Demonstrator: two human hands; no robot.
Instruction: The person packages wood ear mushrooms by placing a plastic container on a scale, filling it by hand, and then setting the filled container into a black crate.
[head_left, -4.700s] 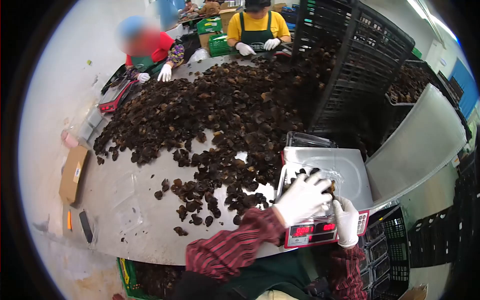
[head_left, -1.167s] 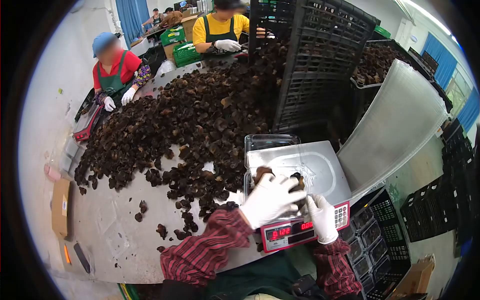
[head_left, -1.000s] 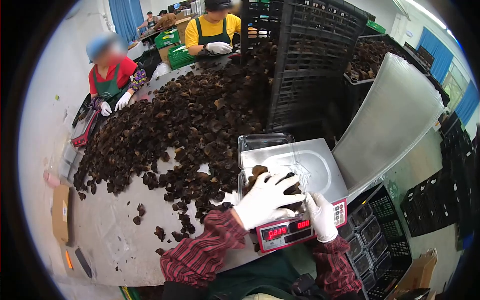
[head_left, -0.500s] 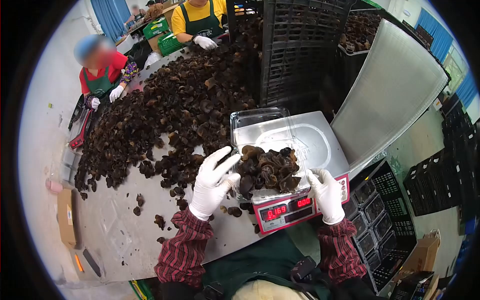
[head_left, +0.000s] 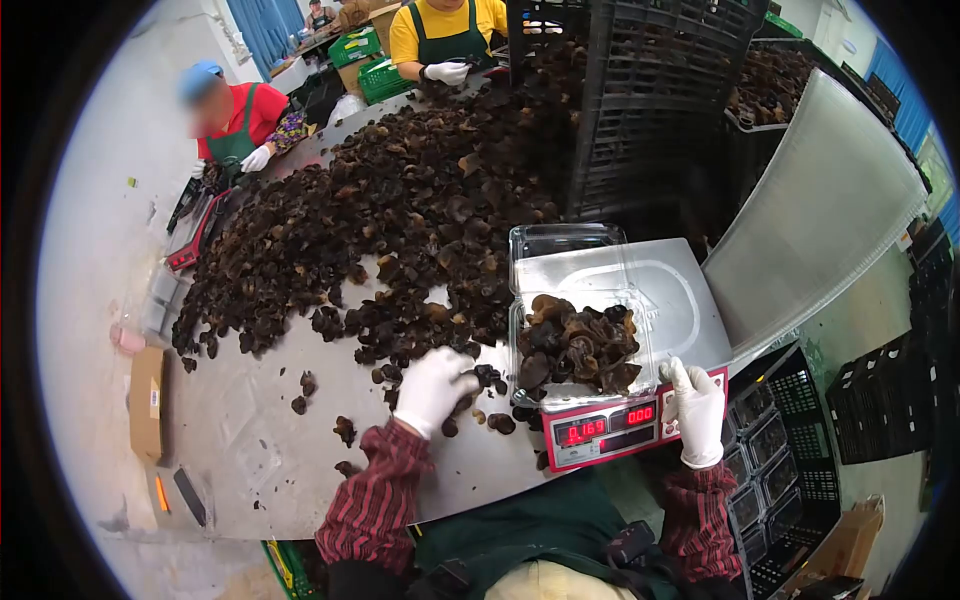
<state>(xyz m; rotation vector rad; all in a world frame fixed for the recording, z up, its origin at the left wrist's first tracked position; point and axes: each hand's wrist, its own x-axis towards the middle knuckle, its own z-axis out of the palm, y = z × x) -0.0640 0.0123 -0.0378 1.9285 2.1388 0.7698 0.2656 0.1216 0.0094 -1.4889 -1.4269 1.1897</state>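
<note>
A clear plastic clamshell box (head_left: 640, 345) stands with its lid folded back on the steel pan (head_left: 690, 295) of a red digital scale (head_left: 560, 460). Dark brown wood ear mushrooms (head_left: 580, 345) are heaped in the box. The scale's red display reads 0.169 and 0.00. My left hand (head_left: 432, 390), in a white glove, is low over the table left of the box, fingers apart and bent towards loose wood ears (head_left: 487, 378). My right hand (head_left: 697, 412), also gloved, is beside the scale's front right corner, its fingers curled with nothing visible in them.
A large wood ear pile (head_left: 400, 190) covers the steel table (head_left: 300, 440). Black crates (head_left: 650, 110) rise behind the scale; another crate (head_left: 800, 450) with filled boxes is at lower right. Two co-workers (head_left: 235, 125) in green aprons stand across the table.
My left hand has left the box's side and dropped to the loose wood ears. My right hand has come away from the box's edge. The view has shifted, moving the scene rightward.
</note>
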